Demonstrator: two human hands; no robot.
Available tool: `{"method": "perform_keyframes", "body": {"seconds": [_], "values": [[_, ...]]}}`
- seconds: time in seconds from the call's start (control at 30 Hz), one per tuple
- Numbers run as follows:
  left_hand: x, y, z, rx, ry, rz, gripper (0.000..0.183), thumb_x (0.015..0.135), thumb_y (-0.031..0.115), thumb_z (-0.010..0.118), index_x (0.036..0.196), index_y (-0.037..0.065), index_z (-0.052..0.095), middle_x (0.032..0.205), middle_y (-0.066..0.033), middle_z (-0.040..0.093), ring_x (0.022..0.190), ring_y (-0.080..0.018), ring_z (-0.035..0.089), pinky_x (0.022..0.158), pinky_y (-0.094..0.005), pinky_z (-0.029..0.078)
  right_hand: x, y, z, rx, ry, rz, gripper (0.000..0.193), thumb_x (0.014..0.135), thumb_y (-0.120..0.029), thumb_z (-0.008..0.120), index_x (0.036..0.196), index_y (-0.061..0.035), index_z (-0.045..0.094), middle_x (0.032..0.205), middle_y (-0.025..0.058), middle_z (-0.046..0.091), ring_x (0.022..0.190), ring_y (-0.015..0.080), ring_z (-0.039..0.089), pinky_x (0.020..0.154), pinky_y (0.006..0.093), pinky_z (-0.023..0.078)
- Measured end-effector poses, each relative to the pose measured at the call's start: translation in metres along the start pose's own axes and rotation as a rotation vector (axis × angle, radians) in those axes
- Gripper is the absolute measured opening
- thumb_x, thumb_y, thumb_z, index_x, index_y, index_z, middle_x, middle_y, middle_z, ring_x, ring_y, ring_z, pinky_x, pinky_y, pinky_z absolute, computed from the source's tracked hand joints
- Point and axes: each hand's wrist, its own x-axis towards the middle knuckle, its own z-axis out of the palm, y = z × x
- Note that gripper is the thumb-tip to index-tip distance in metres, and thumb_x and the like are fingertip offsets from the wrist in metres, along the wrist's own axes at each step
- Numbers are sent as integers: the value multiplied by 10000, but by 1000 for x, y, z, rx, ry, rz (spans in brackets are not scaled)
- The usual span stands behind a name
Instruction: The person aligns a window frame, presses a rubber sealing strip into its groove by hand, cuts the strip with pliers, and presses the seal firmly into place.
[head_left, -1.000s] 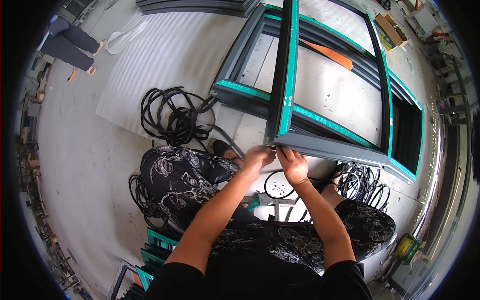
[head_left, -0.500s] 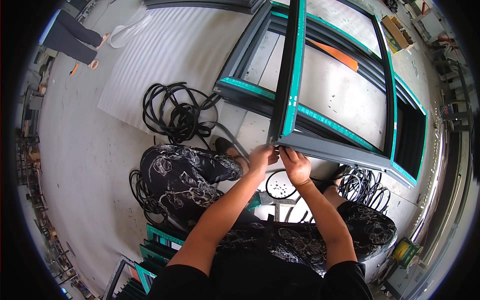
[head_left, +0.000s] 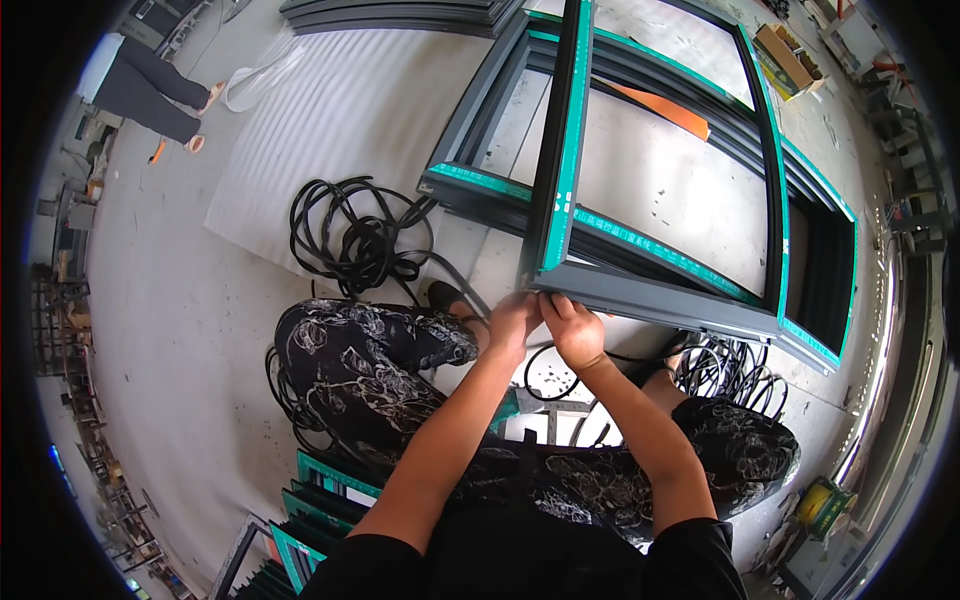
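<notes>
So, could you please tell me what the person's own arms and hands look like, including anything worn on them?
Both forearms are bare up to short black sleeves at the upper arms. The left hand and right hand wear no gloves, and no watch, ring or bracelet shows from this view. Patterned black-and-white trousers cover the legs below them.
</notes>
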Motion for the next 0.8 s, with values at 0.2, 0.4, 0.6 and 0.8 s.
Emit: {"method": "perform_keyframes", "body": {"seconds": [0.2,0.4,0.6,0.8], "values": [[6,-5,-5,78,-6,-34,70,837,73,588,864,35,536,866,-94,612,804,-213,626,758,-317,520,-12,2,-25,456,-72,341,406,704,-25,577,1104,-84,557,1007,97,576,772,240,609,576,345,500],[4,-7,-2,61,79,-16,143,811,77,602,932,35,538,886,-88,611,809,-223,620,747,-315,514,-48,87,-135,746,-945,760,240,794,-224,659,946,-41,638,749,74,648,624,127,605,562,266,483],[3,-4,-4,73,78,-27,122,828,94,615,881,59,512,868,-83,615,833,-212,625,738,-303,522,-111,212,-252,-125,-397,664,155,764,-192,612,863,-74,633,784,141,625,721,334,595,622,406,457],[-3,-8,6,29,11,-102,161,809,124,644,893,54,527,905,-94,603,886,-223,604,812,-354,511,-150,250,-264,26,-258,932,122,780,-131,605,833,-23,626,589,117,567,510,204,544,509,326,408]]}}
